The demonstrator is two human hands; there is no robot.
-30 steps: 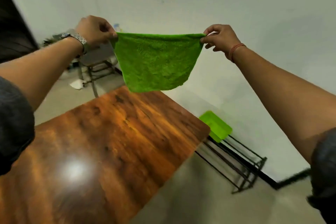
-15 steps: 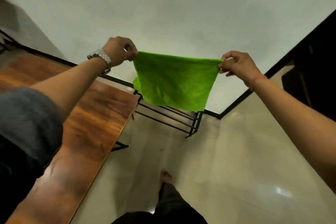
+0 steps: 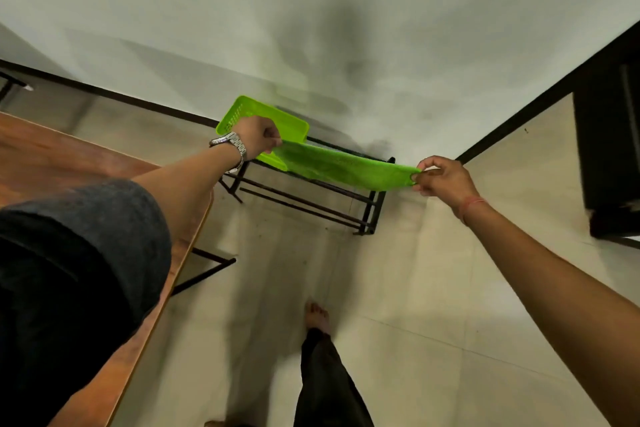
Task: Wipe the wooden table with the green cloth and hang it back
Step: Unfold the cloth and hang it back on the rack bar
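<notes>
The green cloth [image 3: 341, 168] is stretched flat between both hands, low over the top bars of a black metal rack [image 3: 311, 199] that stands against the wall. My left hand [image 3: 258, 137], with a metal watch on the wrist, pinches the cloth's left corner. My right hand [image 3: 441, 177], with a red thread on the wrist, pinches the right corner. Whether the cloth touches the rack bars is unclear. The wooden table [image 3: 52, 156] lies at the left, partly behind my left arm.
A bright green plastic tray [image 3: 242, 113] rests on the rack's left end, behind my left hand. A dark cabinet [image 3: 609, 149] stands at the right. My leg and bare foot [image 3: 317, 317] are on the tiled floor below.
Both hands have lowered the cloth from chest height down onto the rack. The cloth went from hanging vertically to lying nearly flat. The view has tilted down toward the floor.
</notes>
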